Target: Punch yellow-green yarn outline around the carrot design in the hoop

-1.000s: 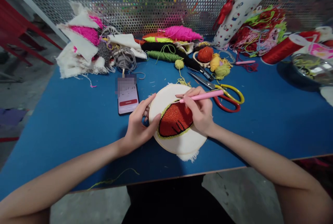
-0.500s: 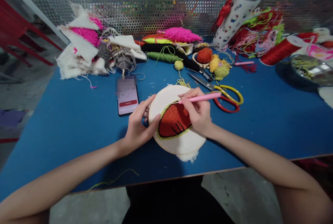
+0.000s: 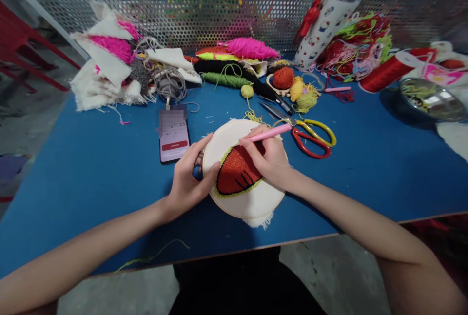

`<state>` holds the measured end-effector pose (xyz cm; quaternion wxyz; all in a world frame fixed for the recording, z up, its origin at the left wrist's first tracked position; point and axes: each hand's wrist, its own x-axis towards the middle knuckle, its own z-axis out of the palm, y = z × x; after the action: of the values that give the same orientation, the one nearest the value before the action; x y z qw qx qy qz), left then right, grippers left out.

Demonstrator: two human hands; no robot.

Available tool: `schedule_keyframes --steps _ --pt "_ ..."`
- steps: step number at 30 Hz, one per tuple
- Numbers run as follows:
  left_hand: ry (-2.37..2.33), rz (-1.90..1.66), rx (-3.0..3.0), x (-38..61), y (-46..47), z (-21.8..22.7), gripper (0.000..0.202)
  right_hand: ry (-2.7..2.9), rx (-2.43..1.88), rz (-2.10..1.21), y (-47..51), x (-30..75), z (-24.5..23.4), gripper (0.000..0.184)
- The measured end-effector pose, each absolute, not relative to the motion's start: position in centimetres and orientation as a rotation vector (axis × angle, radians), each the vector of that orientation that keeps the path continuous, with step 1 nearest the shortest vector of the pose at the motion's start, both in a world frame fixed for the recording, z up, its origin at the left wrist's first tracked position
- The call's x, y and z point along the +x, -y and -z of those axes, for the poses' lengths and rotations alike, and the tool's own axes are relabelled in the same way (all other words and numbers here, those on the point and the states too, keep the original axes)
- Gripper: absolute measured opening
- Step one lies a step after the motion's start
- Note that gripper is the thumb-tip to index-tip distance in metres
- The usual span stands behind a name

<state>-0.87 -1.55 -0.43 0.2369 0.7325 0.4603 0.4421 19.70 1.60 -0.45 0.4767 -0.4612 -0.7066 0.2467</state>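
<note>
My left hand [image 3: 192,171] grips the left rim of a round embroidery hoop [image 3: 226,135], its thumb on the white cloth and its fingers partly hidden behind. On the cloth is a red stitched shape [image 3: 236,167] with a black outline and a yellow-green looped border. My right hand [image 3: 270,156] pinches a pink punch needle [image 3: 268,132] by its lower end, over the upper edge of the red shape. The needle's tip is too small to make out. Yellow-green yarn [image 3: 249,110] lies behind the hoop, leading to a small ball [image 3: 247,91].
Scissors [image 3: 312,134] with yellow and red handles lie right of the hoop, a phone [image 3: 174,137] left of it. Cloth scraps [image 3: 109,71], pink yarn [image 3: 252,48], a tumbler [image 3: 323,29], a red thread spool [image 3: 385,75] and a metal bowl [image 3: 435,98] line the back.
The whole scene has shifted slightly left in view. My right hand and the punch needle have moved left along the upper edge of the red shape. My left hand keeps its hold.
</note>
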Motion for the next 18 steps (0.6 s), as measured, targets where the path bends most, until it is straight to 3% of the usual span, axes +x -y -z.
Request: schedule_keyframes --steps 7,18 --pt "-1.257 -1.214 2.008 -0.74 1.61 0.37 0.049 1.979 -1.007 -0.427 -1.71 19.09 0.44 0.005" --pt "-1.285 -1.191 1.99 -0.79 1.47 0.47 0.049 1.473 -0.989 -0.785 -1.77 19.75 1.27 0.017"
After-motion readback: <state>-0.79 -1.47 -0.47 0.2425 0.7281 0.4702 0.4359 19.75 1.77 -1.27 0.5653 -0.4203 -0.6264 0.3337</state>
